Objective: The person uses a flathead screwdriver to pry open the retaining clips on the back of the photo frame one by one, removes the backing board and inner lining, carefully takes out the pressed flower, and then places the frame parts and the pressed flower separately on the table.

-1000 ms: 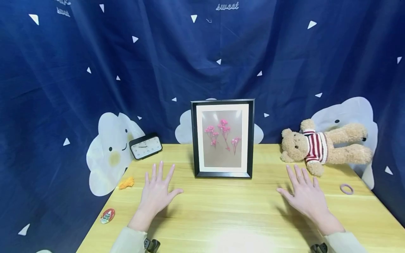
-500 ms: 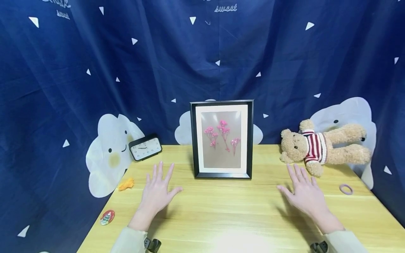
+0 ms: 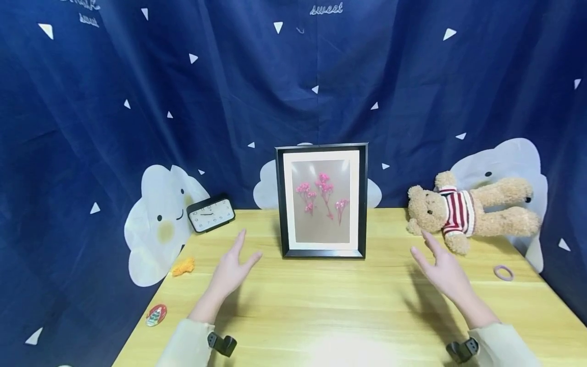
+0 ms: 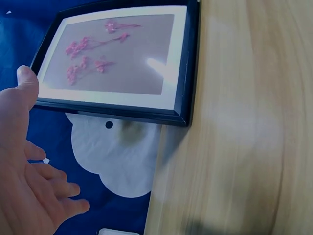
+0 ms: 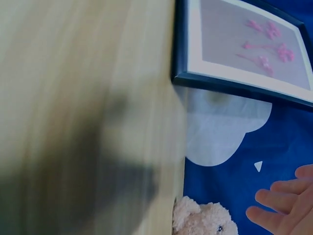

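Note:
A black picture frame (image 3: 322, 252) with a white mat and pink dried flowers stands upright at the back middle of the table. My left hand (image 3: 229, 270) hovers over the table to its left, palm turned inward, fingers extended and holding nothing. In the left wrist view, the thumb of that left hand (image 4: 24, 161) overlaps the frame's edge. On the other side, my right hand (image 3: 442, 270) is raised too, its palm facing in and its fingers loosely straight. Its fingertips overlap the table just in front of a teddy bear (image 3: 458, 211) in a striped sweater, which lies on its side.
A black-and-white clock (image 3: 211, 214) leans at the back left corner. Along the left edge lie a bundle of orange yarn (image 3: 183, 266) and a round Christmas-tree badge (image 3: 156, 315). A purple ring (image 3: 503, 273) lies at the right. Blue curtain (image 3: 316, 117) surrounds the wooden table (image 3: 330, 306).
Both hands have turned from palms down with spread fingers to palms facing each other. The frame, bear, clock and small items stay where they were.

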`<action>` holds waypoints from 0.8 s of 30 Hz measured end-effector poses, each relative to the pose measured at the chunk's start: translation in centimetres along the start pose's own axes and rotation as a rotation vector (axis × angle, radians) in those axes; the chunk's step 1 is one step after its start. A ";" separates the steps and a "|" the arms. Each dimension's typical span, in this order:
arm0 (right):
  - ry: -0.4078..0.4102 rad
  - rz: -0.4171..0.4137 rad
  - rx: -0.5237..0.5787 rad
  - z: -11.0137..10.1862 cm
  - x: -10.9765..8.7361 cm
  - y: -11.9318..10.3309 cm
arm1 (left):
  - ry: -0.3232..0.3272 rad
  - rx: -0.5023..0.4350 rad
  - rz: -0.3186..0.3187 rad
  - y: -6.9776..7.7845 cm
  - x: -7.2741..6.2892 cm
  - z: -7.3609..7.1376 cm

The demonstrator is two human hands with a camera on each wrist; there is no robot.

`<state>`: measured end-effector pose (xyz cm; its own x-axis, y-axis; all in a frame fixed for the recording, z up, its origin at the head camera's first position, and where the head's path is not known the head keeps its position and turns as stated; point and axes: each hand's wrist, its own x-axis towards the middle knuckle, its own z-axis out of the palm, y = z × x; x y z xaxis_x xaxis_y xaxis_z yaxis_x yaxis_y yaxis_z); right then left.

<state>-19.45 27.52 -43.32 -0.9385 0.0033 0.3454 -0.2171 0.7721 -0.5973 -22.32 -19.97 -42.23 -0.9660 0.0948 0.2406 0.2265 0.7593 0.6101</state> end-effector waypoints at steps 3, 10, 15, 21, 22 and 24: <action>0.011 -0.006 0.100 -0.1 0.7 0.0 | -0.010 -0.116 -0.033 0.4 0.3 0.1; -0.028 -0.005 0.291 0.2 2.3 -0.2 | -0.030 -0.449 -0.056 0.9 1.9 0.4; -0.043 -0.027 0.474 0.8 4.1 -0.7 | -0.002 -0.629 -0.101 1.2 3.4 0.6; -0.061 0.059 0.579 1.6 6.2 -1.4 | 0.015 -0.749 -0.138 1.2 5.1 1.2; -0.063 0.068 0.593 1.8 6.5 -1.5 | 0.018 -0.774 -0.141 1.2 5.5 1.3; -0.064 0.085 0.628 2.1 7.2 -1.7 | 0.031 -0.826 -0.148 1.1 6.2 1.6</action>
<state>-26.37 24.87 -41.34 -0.9692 -0.0048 0.2461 -0.2395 0.2504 -0.9381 -28.21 -17.51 -41.26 -0.9918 0.0046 0.1276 0.1276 0.0458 0.9908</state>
